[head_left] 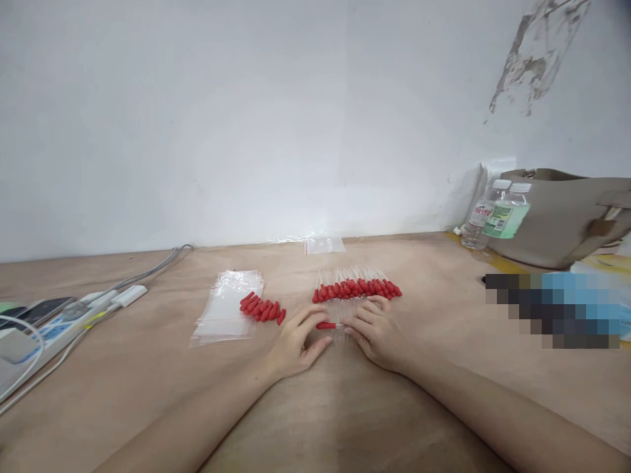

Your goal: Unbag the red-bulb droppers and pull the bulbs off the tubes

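Note:
Between my hands lies a red rubber dropper bulb (326,326), its end by the fingers of my left hand (298,341), which are curled around it. A short clear tube joins its other end, and the bent fingers of my right hand (377,332) pinch that tube. Clear glass tubes (338,307) lie on the table just beyond and under my fingers. Past them is a row of droppers with red bulbs (357,288), their thin tubes pointing to the wall. Left of my left hand, loose red bulbs (261,307) lie partly on a stack of clear plastic bags (227,305).
A single clear bag (325,246) lies by the wall. On the left are a power strip (54,335), cables and phones (44,312). To the right stand two plastic bottles (507,210) against a grey-beige bag (566,217), with a pixelated patch in front.

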The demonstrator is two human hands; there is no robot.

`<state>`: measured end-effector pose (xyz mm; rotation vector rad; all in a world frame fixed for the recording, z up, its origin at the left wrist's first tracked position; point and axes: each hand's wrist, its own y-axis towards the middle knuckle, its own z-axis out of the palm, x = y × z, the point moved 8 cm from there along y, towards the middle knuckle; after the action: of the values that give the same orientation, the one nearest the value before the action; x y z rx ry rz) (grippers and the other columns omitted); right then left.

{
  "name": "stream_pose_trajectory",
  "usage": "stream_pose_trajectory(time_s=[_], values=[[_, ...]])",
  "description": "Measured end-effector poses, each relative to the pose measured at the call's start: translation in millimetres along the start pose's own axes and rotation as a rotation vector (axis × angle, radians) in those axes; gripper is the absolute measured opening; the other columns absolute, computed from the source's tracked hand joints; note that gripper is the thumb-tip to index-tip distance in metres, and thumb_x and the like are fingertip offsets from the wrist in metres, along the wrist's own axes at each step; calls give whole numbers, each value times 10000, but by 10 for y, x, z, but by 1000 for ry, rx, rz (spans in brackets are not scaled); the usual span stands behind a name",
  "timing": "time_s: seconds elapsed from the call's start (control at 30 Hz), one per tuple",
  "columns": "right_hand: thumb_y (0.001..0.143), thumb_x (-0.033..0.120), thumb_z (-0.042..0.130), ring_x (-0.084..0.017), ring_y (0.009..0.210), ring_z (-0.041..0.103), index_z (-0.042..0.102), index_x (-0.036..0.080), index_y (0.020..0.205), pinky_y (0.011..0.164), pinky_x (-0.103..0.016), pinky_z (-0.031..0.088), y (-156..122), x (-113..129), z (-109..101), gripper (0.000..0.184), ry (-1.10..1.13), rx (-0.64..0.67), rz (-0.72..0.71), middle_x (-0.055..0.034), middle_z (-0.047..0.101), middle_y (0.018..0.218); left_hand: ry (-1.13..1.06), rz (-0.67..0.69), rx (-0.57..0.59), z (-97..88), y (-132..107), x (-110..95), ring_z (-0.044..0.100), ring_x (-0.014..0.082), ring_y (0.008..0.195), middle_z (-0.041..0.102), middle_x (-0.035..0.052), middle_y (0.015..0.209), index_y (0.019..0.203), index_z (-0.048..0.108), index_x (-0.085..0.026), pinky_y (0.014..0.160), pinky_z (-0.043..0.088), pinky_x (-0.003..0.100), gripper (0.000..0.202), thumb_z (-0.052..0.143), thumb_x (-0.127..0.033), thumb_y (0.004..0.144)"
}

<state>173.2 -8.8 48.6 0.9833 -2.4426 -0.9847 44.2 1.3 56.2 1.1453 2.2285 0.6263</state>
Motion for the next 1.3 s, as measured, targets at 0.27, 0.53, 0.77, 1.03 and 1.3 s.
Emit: stream_pose_trajectory(time_s=[0.27, 0.53, 0.77, 1.03, 1.3], values=[[860, 236, 430, -125, 700, 424, 602, 190, 752, 868, -357, 235, 24, 54, 8, 208, 38, 16, -25, 8, 554, 641, 133, 67, 29, 104, 70, -79, 527, 168, 863, 610, 43, 886, 920, 564, -184, 762, 403, 317, 125, 478, -245, 853], [866, 250, 431, -115, 640, 373, 611, 184, 732, 773, -327, 250, -6, 61, 8, 234, 87, -30, -82, 21, 478, 549, 227, 65, 185, 138, 77, -137, 485, 172, 857, 587, 36, 828, 828, 554, -169, 818, 356, 344, 196, 392, -264, 887], [851, 173, 447, -117, 657, 353, 570, 162, 753, 736, -317, 259, -52, 123, -69, 157, -6, -25, -205, 17, 484, 569, 216, 79, 239, 154, 81, -159, 484, 148, 794, 559, 18, 754, 737, 528, -172, 829, 335, 332, 249, 354, -254, 896], [840, 121, 437, -119, 656, 389, 586, 167, 899, 786, -341, 269, -145, 163, -203, 167, -60, -56, -292, 23, 513, 567, 207, 110, 256, 163, 44, -188, 475, 154, 787, 548, 22, 749, 741, 514, -171, 834, 336, 342, 245, 333, -234, 894], [813, 193, 434, -119, 663, 505, 649, 211, 816, 794, -337, 218, -128, -577, -463, 216, -182, -29, 249, -6, 608, 649, 180, -139, 2, -267, -28, 259, 493, 151, 738, 531, 36, 784, 875, 543, -180, 687, 413, 284, 226, 330, -249, 903]])
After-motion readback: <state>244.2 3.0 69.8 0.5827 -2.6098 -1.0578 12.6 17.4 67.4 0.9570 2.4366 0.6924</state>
